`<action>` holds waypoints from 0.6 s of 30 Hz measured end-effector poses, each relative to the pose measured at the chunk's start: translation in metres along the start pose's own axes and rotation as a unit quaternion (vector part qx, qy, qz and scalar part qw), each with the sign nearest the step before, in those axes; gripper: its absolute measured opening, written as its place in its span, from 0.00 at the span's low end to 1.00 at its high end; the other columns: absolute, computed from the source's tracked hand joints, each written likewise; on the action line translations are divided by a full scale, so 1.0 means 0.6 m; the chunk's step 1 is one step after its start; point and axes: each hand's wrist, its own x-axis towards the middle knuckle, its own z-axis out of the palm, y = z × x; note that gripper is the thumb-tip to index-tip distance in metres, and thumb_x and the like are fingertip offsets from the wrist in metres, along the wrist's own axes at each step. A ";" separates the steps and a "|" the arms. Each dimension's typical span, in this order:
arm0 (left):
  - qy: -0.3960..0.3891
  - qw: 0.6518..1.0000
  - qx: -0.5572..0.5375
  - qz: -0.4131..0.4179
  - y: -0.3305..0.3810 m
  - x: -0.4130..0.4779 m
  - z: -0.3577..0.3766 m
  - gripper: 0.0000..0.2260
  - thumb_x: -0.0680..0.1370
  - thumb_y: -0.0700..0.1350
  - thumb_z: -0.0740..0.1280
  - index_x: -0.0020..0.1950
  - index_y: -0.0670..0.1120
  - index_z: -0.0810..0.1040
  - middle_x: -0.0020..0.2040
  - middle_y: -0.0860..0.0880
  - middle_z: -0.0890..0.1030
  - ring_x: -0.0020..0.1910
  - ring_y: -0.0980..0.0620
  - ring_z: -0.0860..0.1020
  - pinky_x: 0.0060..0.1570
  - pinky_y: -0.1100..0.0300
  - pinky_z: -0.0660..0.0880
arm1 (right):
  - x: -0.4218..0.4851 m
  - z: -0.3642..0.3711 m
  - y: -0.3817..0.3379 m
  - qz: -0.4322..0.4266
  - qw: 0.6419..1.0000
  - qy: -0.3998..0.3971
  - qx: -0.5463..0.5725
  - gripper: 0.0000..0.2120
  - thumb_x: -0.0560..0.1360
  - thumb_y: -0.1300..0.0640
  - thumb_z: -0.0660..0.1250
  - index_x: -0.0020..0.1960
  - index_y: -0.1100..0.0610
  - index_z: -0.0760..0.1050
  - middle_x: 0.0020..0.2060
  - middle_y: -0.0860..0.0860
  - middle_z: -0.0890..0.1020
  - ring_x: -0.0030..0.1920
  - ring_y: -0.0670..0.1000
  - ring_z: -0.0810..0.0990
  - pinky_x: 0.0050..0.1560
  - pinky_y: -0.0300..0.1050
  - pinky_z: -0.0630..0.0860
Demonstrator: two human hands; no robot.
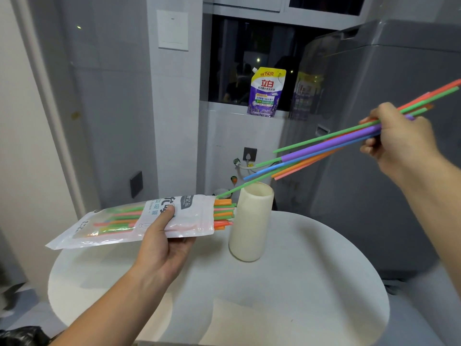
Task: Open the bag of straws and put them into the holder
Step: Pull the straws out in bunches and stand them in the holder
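My left hand grips an opened plastic bag of straws, held level above the table with its mouth to the right. Orange, green and pink straw ends stick out of the mouth, beside the cream cylindrical holder, which stands upright on the round white table. My right hand is raised at the upper right and grips a fanned bunch of several long straws, green, purple, blue, orange and pink. One green straw's lower end is still at the bag's mouth, behind the holder's rim.
A purple and yellow detergent pouch stands on the window ledge behind. A grey washing machine fills the right side, close behind the table. A black bag lies at the bottom left corner.
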 end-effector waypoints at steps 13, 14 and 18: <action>-0.001 1.000 0.008 -0.004 -0.007 0.001 0.001 0.14 0.81 0.39 0.69 0.67 0.45 0.79 0.56 0.46 0.89 0.53 0.47 0.88 0.50 0.43 0.85 | 0.016 -0.028 -0.010 -0.008 1.000 0.028 0.009 0.06 0.69 0.58 0.64 0.34 0.56 0.72 0.30 0.51 0.79 0.22 0.47 0.69 0.23 0.35 0.66; -0.001 1.000 0.009 -0.004 -0.007 0.002 0.000 0.14 0.81 0.39 0.69 0.67 0.45 0.79 0.55 0.46 0.89 0.52 0.48 0.89 0.49 0.43 0.85 | 0.019 -0.031 -0.013 -0.009 0.999 0.031 0.010 0.05 0.69 0.57 0.64 0.34 0.56 0.72 0.30 0.51 0.78 0.21 0.47 0.69 0.24 0.36 0.66; -0.008 1.000 0.012 -0.005 -0.010 0.001 0.000 0.12 0.81 0.39 0.68 0.65 0.46 0.79 0.52 0.46 0.90 0.49 0.48 0.89 0.46 0.45 0.86 | 0.027 -0.040 -0.016 -0.007 0.999 0.036 0.006 0.04 0.68 0.56 0.64 0.35 0.55 0.72 0.31 0.50 0.78 0.22 0.46 0.69 0.24 0.36 0.67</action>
